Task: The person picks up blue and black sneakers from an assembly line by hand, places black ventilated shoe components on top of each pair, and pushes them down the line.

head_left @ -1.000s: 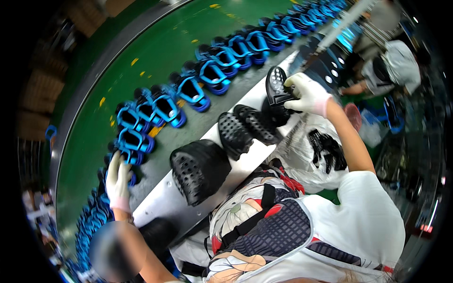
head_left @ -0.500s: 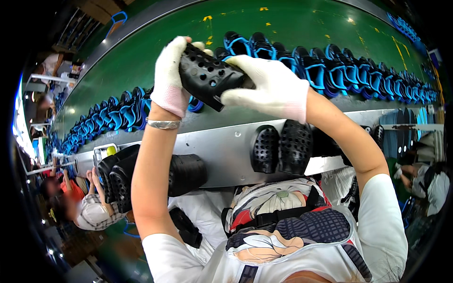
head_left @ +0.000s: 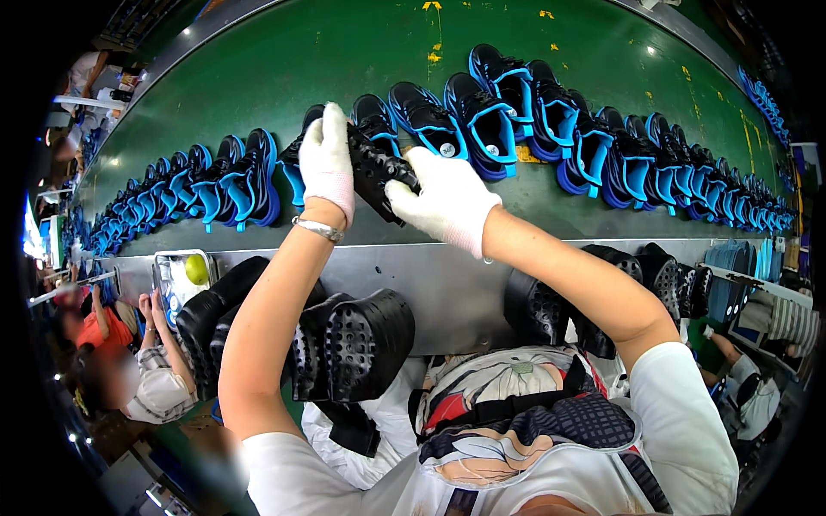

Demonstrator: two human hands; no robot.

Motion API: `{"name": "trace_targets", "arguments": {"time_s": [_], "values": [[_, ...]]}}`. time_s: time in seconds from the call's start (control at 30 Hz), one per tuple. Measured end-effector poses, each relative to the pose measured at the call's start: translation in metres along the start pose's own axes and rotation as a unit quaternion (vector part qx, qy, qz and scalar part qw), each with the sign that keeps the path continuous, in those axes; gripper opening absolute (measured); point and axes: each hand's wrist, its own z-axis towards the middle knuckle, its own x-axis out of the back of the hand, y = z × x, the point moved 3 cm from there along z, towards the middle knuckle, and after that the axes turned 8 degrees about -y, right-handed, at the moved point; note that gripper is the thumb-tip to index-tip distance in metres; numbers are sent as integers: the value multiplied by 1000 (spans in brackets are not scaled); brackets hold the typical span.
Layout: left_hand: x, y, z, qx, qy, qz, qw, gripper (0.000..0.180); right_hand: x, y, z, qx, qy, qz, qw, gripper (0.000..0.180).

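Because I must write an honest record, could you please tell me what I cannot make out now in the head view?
Head view: far side of the black piece, turned away and partly covered by the left hand and right hand.
Head view: part of the shoe behind the left hand, hidden by that hand.
Head view: shoes at the row's right end, too small and crowded to count.

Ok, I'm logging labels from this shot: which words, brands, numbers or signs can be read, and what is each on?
No words, brands or numbers can be read.
Pale round marks inside two blue-trimmed black shoes: too small to read.
Yellow marks on the green surface: no legible lettering.
Black studded piece between left hand and right hand: no readable text.
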Motion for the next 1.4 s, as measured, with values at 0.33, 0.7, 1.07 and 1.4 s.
{"name": "trace_targets", "arguments": {"time_s": [0.33,0.7,1.07,1.4], "values": [[30,-37,59,-169,-379,406,814,60,-10,8,24,-32,-70,-224,972,43],[13,-39,81,-220,-330,447,802,34,3,10,73,-48,-115,-241,963,47],[14,-46,95,-140,-283,405,858,42,-54,46,146,18,13,-352,936,23],[-7,-55,13,-134,-410,464,774,53,-32,46,193,-97,-191,-283,935,36]]}}
